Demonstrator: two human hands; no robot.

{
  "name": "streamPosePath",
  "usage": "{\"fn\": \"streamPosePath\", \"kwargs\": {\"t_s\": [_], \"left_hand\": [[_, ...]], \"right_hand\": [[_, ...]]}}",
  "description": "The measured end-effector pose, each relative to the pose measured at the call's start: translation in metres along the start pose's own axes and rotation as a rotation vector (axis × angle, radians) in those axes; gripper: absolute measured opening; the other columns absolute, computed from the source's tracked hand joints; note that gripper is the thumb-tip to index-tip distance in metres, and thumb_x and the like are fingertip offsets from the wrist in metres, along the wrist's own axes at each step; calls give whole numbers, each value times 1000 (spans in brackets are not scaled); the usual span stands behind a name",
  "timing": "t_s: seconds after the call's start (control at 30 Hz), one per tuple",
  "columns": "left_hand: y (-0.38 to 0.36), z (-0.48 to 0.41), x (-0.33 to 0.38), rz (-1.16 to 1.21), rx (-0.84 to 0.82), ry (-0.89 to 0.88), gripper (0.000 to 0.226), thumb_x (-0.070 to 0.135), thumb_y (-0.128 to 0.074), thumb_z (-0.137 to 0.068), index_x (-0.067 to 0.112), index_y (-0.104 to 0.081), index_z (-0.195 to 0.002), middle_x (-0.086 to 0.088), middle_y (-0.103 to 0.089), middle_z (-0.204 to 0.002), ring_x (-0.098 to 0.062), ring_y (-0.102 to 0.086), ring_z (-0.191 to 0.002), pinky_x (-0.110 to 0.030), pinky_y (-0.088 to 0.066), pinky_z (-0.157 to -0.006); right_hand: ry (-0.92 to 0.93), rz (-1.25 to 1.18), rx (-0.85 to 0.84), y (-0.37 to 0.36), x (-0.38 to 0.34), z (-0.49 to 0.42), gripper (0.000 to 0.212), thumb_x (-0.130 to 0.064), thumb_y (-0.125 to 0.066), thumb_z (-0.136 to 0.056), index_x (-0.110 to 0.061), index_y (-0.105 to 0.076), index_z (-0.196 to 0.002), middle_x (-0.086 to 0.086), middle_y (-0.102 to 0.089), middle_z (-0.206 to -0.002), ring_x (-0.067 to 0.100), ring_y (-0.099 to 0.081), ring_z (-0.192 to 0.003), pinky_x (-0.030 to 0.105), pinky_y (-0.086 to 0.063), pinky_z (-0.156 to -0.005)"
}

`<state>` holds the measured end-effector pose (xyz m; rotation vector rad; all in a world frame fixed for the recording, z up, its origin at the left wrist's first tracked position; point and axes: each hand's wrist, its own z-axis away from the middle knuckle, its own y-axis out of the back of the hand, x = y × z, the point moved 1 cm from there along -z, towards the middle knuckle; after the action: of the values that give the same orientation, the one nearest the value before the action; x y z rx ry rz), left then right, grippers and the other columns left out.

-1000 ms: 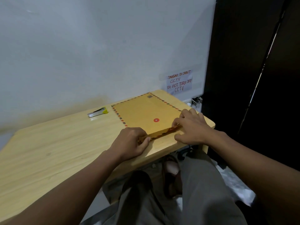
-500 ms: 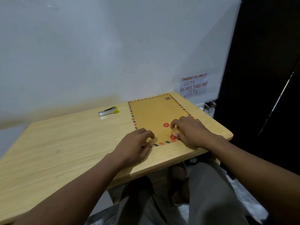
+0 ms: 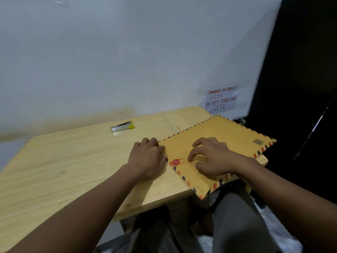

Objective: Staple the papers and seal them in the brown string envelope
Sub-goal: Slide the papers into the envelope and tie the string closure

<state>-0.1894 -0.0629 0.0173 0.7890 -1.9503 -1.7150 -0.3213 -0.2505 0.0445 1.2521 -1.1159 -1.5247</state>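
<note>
The brown string envelope (image 3: 228, 136), edged with red and blue stripes, lies flap-side up and askew on the right part of the wooden table (image 3: 73, 161). Its near corner and right side hang past the table edges. A red closure disc (image 3: 175, 162) with a thin string loop (image 3: 181, 160) sits near its left edge. My left hand (image 3: 147, 157) rests with bent fingers against that edge. My right hand (image 3: 213, 157) arches over the envelope just right of the disc, fingertips touching the paper. No loose papers show. The silver and yellow stapler (image 3: 122, 126) lies toward the back of the table.
A grey wall runs behind the table, with a handwritten paper note (image 3: 221, 98) taped at its right end. A dark panel (image 3: 300, 70) stands to the right of the table. My legs (image 3: 237, 225) are under the front edge.
The flap has been folded down flat. The envelope has turned and slid right and toward me, now overhanging the table. Both hands moved with it; the view shifted.
</note>
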Motion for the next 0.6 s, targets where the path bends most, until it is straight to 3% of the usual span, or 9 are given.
{"fn": "streamPosePath", "kwargs": {"t_s": [0.1,0.27,0.4,0.53,0.6], "left_hand": [[-5,-14,-3,49,-34,48,46,43,-37,-100,28,-49,-142,-1,-49,-144,-24,-44,-130,-44,-36,-106],[-5,-25,-6,198,9,139,52,43,-44,-100,25,-41,-148,0,-47,-148,-22,-42,-135,-42,-37,-108],[3,-19,-5,316,15,299,50,53,-53,-93,22,-52,-132,-3,-55,-128,-22,-51,-116,-38,-47,-88],[9,-13,-1,444,-103,413,54,67,-66,-80,16,-65,-97,2,-64,-94,-14,-60,-87,-33,-50,-66],[9,-10,5,510,-178,424,59,73,-69,-71,16,-67,-86,3,-65,-80,-14,-62,-77,-29,-44,-57]], "right_hand": [[5,-65,-102,2,-1,-4,42,-35,-56,-86,-50,-56,-125,-8,-43,-141,23,-34,-131,50,-34,-110],[4,-46,-81,0,-9,-22,38,-36,-62,-92,-45,-55,-128,-3,-44,-126,20,-46,-118,38,-43,-104],[-60,-108,20,-10,-15,-38,44,-43,-66,-90,-38,-52,-131,-5,-42,-124,10,-52,-102,30,-49,-91],[-141,-95,98,-16,-17,-50,43,-50,-65,-88,-36,-52,-126,-2,-49,-127,18,-55,-105,35,-47,-86],[-155,-129,129,-17,-16,-53,41,-50,-68,-86,-35,-55,-122,-2,-52,-125,19,-55,-106,34,-45,-81]]}}
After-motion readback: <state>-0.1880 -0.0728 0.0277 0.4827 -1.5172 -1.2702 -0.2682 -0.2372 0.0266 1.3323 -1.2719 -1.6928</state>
